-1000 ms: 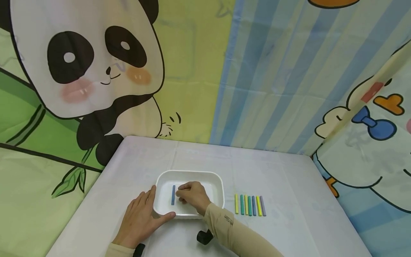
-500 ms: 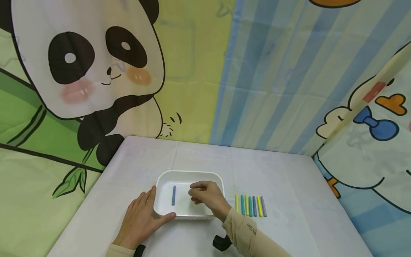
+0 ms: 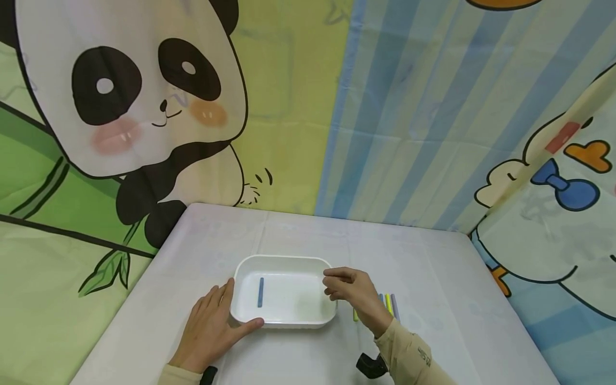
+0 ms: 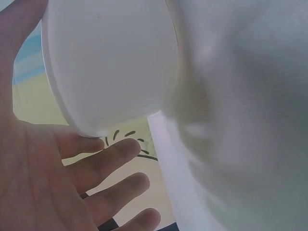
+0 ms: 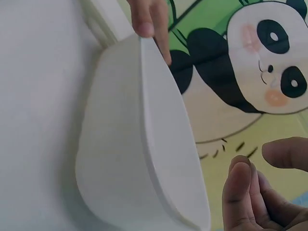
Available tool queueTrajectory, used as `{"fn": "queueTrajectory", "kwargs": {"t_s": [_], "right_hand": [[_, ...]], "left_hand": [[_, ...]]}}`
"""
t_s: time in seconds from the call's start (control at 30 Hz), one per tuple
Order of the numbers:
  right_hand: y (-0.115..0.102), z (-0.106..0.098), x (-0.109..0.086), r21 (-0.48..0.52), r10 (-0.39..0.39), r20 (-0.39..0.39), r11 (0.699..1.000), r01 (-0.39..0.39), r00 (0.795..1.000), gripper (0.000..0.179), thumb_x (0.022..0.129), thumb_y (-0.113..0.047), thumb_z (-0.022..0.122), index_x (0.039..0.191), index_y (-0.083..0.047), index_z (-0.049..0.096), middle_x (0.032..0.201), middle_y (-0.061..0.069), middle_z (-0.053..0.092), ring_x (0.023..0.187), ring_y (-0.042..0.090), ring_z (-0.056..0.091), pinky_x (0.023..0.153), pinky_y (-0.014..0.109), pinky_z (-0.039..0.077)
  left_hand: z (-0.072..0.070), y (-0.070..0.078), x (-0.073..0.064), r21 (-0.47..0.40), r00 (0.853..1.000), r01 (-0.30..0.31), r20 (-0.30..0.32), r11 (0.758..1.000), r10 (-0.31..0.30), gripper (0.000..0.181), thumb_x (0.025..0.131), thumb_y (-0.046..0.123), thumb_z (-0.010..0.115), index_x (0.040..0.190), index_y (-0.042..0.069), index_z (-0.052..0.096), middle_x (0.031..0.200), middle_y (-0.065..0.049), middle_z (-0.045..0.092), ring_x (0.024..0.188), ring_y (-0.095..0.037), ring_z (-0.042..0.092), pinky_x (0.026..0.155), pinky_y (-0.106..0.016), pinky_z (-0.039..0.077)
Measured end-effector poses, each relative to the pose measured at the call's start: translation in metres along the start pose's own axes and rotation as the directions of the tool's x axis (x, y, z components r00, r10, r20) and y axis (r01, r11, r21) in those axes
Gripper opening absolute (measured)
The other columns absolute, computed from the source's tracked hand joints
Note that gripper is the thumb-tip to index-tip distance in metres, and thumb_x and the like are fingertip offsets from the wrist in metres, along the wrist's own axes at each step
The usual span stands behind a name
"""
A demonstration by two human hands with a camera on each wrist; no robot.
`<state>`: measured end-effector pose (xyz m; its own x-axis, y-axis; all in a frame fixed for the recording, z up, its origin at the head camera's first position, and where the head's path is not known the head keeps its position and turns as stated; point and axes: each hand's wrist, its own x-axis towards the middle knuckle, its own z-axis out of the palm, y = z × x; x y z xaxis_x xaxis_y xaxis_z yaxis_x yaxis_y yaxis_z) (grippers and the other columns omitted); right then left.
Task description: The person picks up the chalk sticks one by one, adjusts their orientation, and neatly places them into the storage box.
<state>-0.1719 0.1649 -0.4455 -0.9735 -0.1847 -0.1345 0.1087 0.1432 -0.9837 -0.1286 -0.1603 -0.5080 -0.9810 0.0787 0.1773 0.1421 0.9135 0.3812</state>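
A white tray (image 3: 293, 294) with rounded corners sits on the table, and a slim blue stick (image 3: 261, 292), chalk-like, lies upright-on in its left part. My left hand (image 3: 209, 326) rests against the tray's near left corner, fingers and thumb spread and straight; in the left wrist view its fingertips (image 4: 127, 147) are by the tray's rim. Over the tray's right rim hovers my right hand (image 3: 358, 299), fingers loosely bent. In the right wrist view, a gap shows between thumb (image 5: 286, 153) and index finger, with nothing in it.
Right of the tray lies a row of coloured sticks, partly hidden behind my right hand; a yellow stick (image 3: 388, 303) and a purple stick (image 3: 394, 306) show. A white cloth covers the table (image 3: 433, 331). Printed curtains (image 3: 284, 107) rise behind it.
My right hand has moved right, from beside the blue stick inside the tray to above the right rim, now covering part of the stick row. The left hand and blue stick have stayed put.
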Motion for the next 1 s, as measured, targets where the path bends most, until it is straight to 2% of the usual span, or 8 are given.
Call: {"fn": "queueTrajectory", "kwargs": {"t_s": [0.17, 0.37, 0.57, 0.7, 0.83, 1.0], "right_hand": [[0.003, -0.030, -0.004, -0.033, 0.017, -0.096, 0.999, -0.020, 0.995, 0.048, 0.091, -0.032, 0.078, 0.126, -0.001, 0.067, 0.118, 0.020, 0.067, 0.098, 0.035, 0.068, 0.084, 0.044, 0.060], [0.016, -0.075, -0.013, -0.073, 0.068, -0.196, 0.994, -0.083, 0.978, 0.052, 0.088, -0.037, 0.080, 0.127, -0.005, 0.067, 0.120, 0.017, 0.067, 0.106, 0.040, 0.065, 0.090, 0.047, 0.058], [0.034, -0.116, -0.027, -0.104, 0.120, -0.272, 0.983, -0.153, 0.955, 0.062, 0.091, -0.039, 0.077, 0.136, 0.000, 0.060, 0.128, 0.022, 0.063, 0.109, 0.035, 0.066, 0.090, 0.038, 0.058], [0.043, -0.131, -0.032, -0.134, 0.142, -0.309, 0.973, -0.190, 0.940, 0.067, 0.091, -0.039, 0.077, 0.138, 0.004, 0.057, 0.130, 0.024, 0.062, 0.109, 0.034, 0.066, 0.088, 0.035, 0.059], [0.052, -0.137, -0.035, -0.177, 0.164, -0.325, 0.957, -0.231, 0.931, 0.065, 0.091, -0.037, 0.077, 0.137, 0.005, 0.058, 0.126, 0.022, 0.065, 0.103, 0.029, 0.066, 0.084, 0.032, 0.059], [0.061, -0.142, -0.035, -0.244, 0.180, -0.343, 0.931, -0.272, 0.922, 0.059, 0.093, -0.035, 0.076, 0.133, 0.005, 0.061, 0.120, 0.017, 0.068, 0.095, 0.024, 0.068, 0.081, 0.036, 0.060]], "left_hand": [[0.000, -0.001, 0.001, -0.001, 1.000, 0.018, 0.014, 1.000, -0.018, 0.129, 0.071, 0.090, 0.059, 0.153, -0.006, 0.035, 0.147, -0.026, 0.048, 0.135, -0.045, 0.042, 0.112, -0.063, 0.032], [-0.001, -0.001, 0.001, -0.012, 1.000, 0.022, 0.020, 1.000, -0.022, 0.128, 0.071, 0.089, 0.060, 0.153, -0.006, 0.035, 0.148, -0.027, 0.047, 0.137, -0.047, 0.040, 0.112, -0.063, 0.031], [-0.001, -0.001, 0.001, -0.002, 0.999, 0.026, 0.028, 1.000, -0.026, 0.129, 0.071, 0.090, 0.059, 0.153, -0.006, 0.035, 0.149, -0.028, 0.045, 0.138, -0.049, 0.039, 0.112, -0.064, 0.030], [-0.001, 0.000, 0.001, 0.005, 0.999, 0.024, 0.029, 1.000, -0.024, 0.129, 0.071, 0.090, 0.058, 0.153, -0.007, 0.035, 0.149, -0.028, 0.045, 0.138, -0.049, 0.039, 0.112, -0.064, 0.031], [-0.001, 0.000, 0.001, 0.004, 1.000, 0.012, 0.020, 1.000, -0.012, 0.127, 0.072, 0.090, 0.058, 0.153, -0.006, 0.036, 0.149, -0.027, 0.046, 0.138, -0.048, 0.040, 0.112, -0.064, 0.032], [-0.002, -0.001, 0.000, -0.003, 1.000, 0.006, 0.013, 1.000, -0.006, 0.127, 0.072, 0.090, 0.057, 0.153, -0.005, 0.036, 0.149, -0.026, 0.047, 0.138, -0.048, 0.040, 0.112, -0.063, 0.032]]}}
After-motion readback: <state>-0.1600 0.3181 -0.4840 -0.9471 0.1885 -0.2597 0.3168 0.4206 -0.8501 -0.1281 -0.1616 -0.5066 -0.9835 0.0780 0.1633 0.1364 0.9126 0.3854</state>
